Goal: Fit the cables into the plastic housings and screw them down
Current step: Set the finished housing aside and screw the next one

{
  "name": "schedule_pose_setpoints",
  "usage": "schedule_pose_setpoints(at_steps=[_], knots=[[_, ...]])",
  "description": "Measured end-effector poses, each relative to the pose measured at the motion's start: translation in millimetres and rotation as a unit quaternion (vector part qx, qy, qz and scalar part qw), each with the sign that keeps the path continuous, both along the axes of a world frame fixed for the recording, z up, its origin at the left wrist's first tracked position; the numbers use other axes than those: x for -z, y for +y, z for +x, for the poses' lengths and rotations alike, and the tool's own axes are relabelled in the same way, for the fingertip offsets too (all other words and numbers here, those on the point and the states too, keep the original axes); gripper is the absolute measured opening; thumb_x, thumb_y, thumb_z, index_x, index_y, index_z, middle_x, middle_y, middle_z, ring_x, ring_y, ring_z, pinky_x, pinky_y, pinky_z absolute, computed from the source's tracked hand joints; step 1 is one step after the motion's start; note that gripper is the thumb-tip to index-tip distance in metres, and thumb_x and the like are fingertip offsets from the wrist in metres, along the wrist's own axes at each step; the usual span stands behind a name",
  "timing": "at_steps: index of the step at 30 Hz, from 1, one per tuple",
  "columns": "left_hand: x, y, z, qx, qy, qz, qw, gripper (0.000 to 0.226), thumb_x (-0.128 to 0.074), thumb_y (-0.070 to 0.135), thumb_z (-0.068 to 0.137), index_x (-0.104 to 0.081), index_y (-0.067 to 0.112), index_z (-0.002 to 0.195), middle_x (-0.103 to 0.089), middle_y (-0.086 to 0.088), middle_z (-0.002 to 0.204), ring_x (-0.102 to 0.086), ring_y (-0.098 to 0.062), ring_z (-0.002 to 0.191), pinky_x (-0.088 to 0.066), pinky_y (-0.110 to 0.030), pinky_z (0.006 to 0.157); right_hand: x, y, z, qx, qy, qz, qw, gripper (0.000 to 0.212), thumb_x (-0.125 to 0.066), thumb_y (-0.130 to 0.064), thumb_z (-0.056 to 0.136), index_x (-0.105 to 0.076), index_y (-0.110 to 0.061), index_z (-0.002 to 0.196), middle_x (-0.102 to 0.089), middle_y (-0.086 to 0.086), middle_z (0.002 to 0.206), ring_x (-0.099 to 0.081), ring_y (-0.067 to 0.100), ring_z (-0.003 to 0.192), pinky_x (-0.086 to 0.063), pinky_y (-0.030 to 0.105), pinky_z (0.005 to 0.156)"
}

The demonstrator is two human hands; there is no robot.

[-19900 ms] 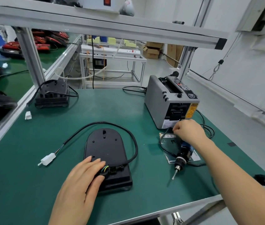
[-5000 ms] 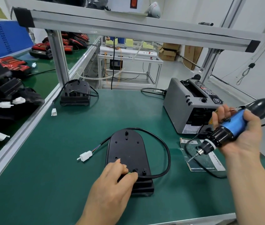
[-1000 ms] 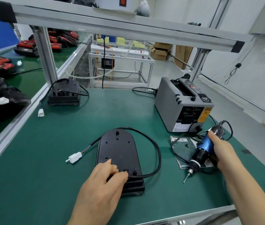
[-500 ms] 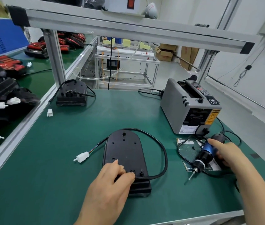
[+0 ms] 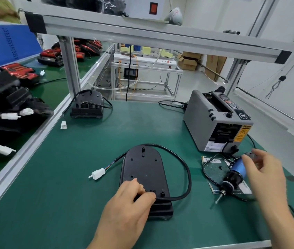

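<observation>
You just laid the screwdriver (image 5: 236,172) by the table's (image 5: 106,141) right edge, right hand (image 5: 263,173) loose. Left hand (image 5: 130,203) grips the cable (image 5: 185,169) on the housing (image 5: 144,164) near the front edge. Screwing seems done.

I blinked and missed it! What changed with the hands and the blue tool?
The right hand lowered the blue screwdriver from the air onto the paper and let go. The left hand stayed on the black housing; cable and white plug unmoved.
</observation>
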State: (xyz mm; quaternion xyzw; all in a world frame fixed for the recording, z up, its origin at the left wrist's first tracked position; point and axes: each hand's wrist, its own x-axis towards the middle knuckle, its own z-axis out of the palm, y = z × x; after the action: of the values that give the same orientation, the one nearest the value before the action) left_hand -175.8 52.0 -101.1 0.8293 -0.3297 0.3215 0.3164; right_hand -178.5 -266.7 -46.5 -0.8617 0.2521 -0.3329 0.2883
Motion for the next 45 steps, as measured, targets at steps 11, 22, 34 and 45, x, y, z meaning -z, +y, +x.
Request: schedule_pose_setpoints(at_steps=[11,22,34,45], knots=[[-16.7,7.2,-1.6,0.017,0.061,0.0,0.998,0.019,-0.054,0.035,0.089,-0.069,0.026,0.093,-0.057,0.005,0.081,-0.059,-0.014,0.075,-0.051,-0.028,0.071,2.4,116.0,5.3,-0.374,0.157,-0.119,0.906,0.02,-0.056,-0.028,0.094,-0.07,-0.029,0.107,-0.058,-0.023,0.1,-0.043,0.004,0.105,-0.025,0.006,0.093],[-29.2,17.6,0.7,-0.114,0.275,0.011,0.954,0.04,-0.034,0.042,0.096,-0.044,0.045,0.135,-0.018,0.038,0.142,-0.015,0.018,0.131,-0.008,0.003,0.099,-9.4,64.2,36.7,-0.197,0.057,0.065,0.977,0.018,-0.061,-0.019,0.088,-0.066,-0.035,0.081,-0.064,-0.021,0.085,-0.056,-0.005,0.078,-0.04,0.012,0.071],[-28.0,15.1,-3.4,-0.136,0.278,-0.006,0.951,0.032,-0.061,0.028,0.089,-0.064,0.036,0.12,-0.041,0.031,0.134,-0.034,0.007,0.129,-0.033,-0.015,0.098,-17.9,-25.7,81.4,-0.029,0.011,0.22,0.975,0.012,-0.063,-0.021,0.084,-0.064,-0.026,0.074,-0.064,-0.007,0.079,-0.055,0.011,0.071,-0.045,0.033,0.071],[-23.8,17.3,-2.6,-0.137,0.26,-0.007,0.956,0.027,-0.052,0.041,0.094,-0.071,0.031,0.112,-0.051,0.026,0.13,-0.051,-0.008,0.125,-0.049,-0.03,0.088,-22.9,-26.4,94.9,-0.016,0.001,0.322,0.947,0.015,-0.063,-0.023,0.085,-0.063,-0.011,0.076,-0.059,0.001,0.071,-0.045,0.014,0.056,-0.032,0.027,0.05]])
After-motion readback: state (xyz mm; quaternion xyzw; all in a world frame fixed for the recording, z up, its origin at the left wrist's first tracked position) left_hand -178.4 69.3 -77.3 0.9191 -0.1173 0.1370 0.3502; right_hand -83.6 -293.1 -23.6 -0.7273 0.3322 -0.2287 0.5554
